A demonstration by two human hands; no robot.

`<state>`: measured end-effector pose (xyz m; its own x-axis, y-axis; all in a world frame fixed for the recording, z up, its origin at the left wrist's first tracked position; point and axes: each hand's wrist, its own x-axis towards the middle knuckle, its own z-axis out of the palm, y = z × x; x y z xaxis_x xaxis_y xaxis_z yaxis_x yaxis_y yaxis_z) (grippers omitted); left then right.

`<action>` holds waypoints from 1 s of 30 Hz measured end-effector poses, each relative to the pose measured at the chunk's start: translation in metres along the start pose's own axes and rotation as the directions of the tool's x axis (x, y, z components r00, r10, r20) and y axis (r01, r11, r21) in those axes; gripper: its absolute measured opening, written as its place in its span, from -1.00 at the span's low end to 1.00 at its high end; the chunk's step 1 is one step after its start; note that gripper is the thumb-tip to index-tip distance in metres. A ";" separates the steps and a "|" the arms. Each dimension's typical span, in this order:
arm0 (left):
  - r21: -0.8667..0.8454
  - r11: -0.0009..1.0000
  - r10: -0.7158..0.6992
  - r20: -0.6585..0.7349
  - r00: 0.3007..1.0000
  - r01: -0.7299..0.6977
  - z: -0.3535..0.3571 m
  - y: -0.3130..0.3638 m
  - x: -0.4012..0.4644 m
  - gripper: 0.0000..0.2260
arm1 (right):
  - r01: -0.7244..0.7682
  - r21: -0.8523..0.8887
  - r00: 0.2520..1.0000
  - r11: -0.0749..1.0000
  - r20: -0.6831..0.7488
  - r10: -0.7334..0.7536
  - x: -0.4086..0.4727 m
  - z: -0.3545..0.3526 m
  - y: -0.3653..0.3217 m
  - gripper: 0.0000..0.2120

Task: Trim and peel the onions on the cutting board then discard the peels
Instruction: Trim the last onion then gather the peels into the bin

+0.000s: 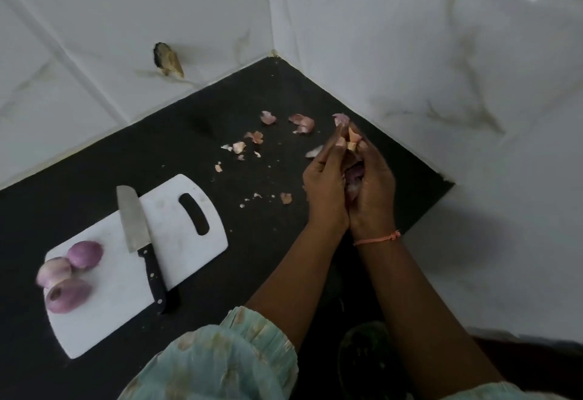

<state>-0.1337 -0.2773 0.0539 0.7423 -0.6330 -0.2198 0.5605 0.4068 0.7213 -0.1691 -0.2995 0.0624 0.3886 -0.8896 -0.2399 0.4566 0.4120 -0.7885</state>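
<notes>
Three peeled purple onions (67, 276) lie at the near left end of a white cutting board (176, 242) on the black counter. A knife (138, 242) with a black handle lies across the board. My left hand (325, 185) and my right hand (373, 185) are cupped together above the counter's right part, and between them they hold a bunch of onion peels (353, 175). Peel tips stick out above my fingertips. More loose onion peels (271, 134) lie scattered on the counter beyond and left of my hands.
White marble-tiled walls meet in a corner (274, 52) behind the black counter (220, 109). A broken hole (167, 59) shows in the left wall. The counter ends at a white ledge on the right. A dark round object (366, 355) sits low between my forearms.
</notes>
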 end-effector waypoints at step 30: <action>0.258 0.417 -0.797 -0.358 0.487 0.872 -0.265 -0.432 -0.170 -0.51 | -0.141 0.343 0.502 0.929 -0.784 0.366 -0.115 -0.437 0.255 -0.72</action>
<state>-0.4045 -0.1706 -0.3942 0.0458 -0.3969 -0.9167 0.7861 -0.5520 0.2782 -0.4468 -0.1778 -0.3588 -0.2652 -0.4500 -0.8528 0.6438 0.5758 -0.5040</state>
